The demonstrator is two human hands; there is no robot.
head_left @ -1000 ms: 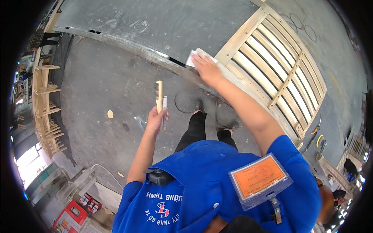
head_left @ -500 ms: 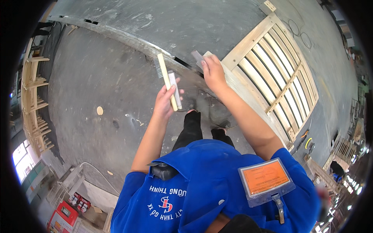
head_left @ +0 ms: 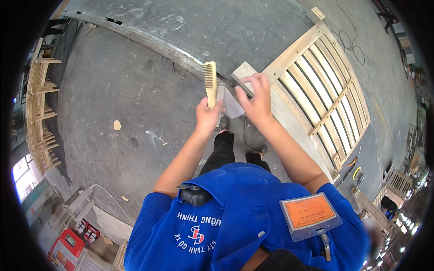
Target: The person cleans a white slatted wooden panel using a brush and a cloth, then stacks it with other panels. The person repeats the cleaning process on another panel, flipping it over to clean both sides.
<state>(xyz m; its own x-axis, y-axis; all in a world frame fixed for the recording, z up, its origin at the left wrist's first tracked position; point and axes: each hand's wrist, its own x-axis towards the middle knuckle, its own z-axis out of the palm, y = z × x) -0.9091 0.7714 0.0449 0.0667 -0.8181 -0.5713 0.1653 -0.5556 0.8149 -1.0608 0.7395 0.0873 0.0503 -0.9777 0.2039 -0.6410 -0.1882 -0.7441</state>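
Note:
A wire brush (head_left: 209,83) with a pale wooden handle stands up from my left hand (head_left: 207,116), which is closed round it. The same hand grips a narrow grey flat strip (head_left: 220,101) beside the brush. A thin greyish translucent piece (head_left: 233,106) shows just right of the strip, at the left hand's fingers; what holds it is hidden. My right hand (head_left: 259,101) is by the end of a pale board (head_left: 244,71), fingers blurred, thumb and fingertips apart. I cannot tell whether it touches the board.
A slatted wooden panel (head_left: 316,86) lies at the right on a grey work surface (head_left: 235,27). Pliers and other tools (head_left: 355,171) lie near its lower corner. Stacked wooden frames (head_left: 43,117) stand far left, with a red box (head_left: 68,244) lower left. A cable (head_left: 350,47) curls beyond the panel.
My left hand has moved right and turned the brush so its bristles show. The right hand has come lower, its fingers spread; the translucent piece it held is now at the left hand.

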